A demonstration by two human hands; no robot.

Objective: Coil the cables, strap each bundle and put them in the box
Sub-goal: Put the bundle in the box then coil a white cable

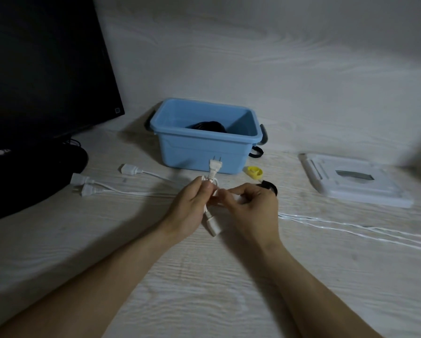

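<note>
I am holding both forearms out over the table (204,276), wrists angled inward so my hands are meeting in the middle. My left hand (192,206) is gripping the white cable (213,172) with curled fingers, its plug sticking up above my fist and its other connector hanging below. My right hand (253,206) is pinching the same cable just beside it. The blue box (204,152) is sitting just beyond my hands, a black bundle (208,125) lying inside.

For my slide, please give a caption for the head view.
Both hands hold a white cable in front of the blue box.
</note>
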